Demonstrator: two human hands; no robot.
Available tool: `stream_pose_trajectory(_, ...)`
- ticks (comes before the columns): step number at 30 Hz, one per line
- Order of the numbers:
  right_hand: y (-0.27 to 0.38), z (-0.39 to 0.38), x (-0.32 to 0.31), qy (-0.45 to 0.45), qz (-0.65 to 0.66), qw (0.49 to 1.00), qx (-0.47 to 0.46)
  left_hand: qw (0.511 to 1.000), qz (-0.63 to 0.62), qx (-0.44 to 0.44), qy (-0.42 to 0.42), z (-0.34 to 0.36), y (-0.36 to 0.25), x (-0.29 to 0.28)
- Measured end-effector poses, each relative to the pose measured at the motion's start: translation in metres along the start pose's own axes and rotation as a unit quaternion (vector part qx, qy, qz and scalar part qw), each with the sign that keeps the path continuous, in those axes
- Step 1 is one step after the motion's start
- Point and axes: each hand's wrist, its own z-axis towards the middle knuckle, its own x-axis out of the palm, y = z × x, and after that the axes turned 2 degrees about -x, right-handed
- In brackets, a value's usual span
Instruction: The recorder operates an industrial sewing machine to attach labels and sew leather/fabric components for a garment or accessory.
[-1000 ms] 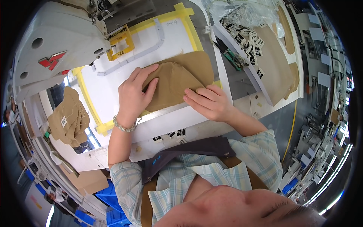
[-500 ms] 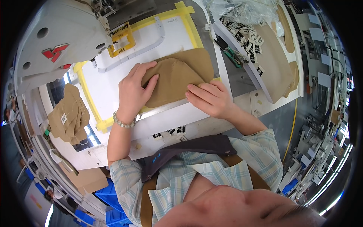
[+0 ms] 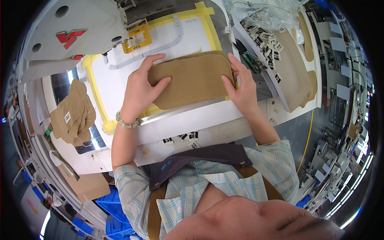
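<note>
Layered brown fabric panels (image 3: 194, 82) with rounded corners lie spread out in front of me, their far edges slightly offset. My left hand (image 3: 140, 90) grips the left end, its thumb on top and its index finger along the far edge. At the right end, my right hand (image 3: 245, 90) holds the panels between thumb and fingers. Beneath them is a white sheet (image 3: 120, 88) bordered with yellow tape. A yellow frame-shaped piece (image 3: 137, 38) and a curved grey strip (image 3: 154, 50) sit just beyond the fabric.
A white machine head (image 3: 76, 32) looms at the upper left. Crumpled brown pieces (image 3: 74, 116) lie left. On the right are thread snips (image 3: 250, 60) and a tray (image 3: 292, 68) with several small labels (image 3: 269, 46). More labels (image 3: 183, 137) lie along the near table edge.
The right hand has moved up and right to the panels' right end. The folded top layer now lies flat over the one below. My left hand stays at the left end.
</note>
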Motion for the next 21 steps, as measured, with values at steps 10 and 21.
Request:
stream_pose_trajectory(10,0.014,0.005,-0.030,0.047,0.356,0.925,0.127,0.977,-0.178,-0.058,0.106,-0.016,-0.036,-0.031)
stream_pose_trajectory(21,0.009,0.012,-0.052,0.304,0.303,0.897,0.107,0.972,-0.079,-0.048,0.216,-0.030,-0.017,-0.021)
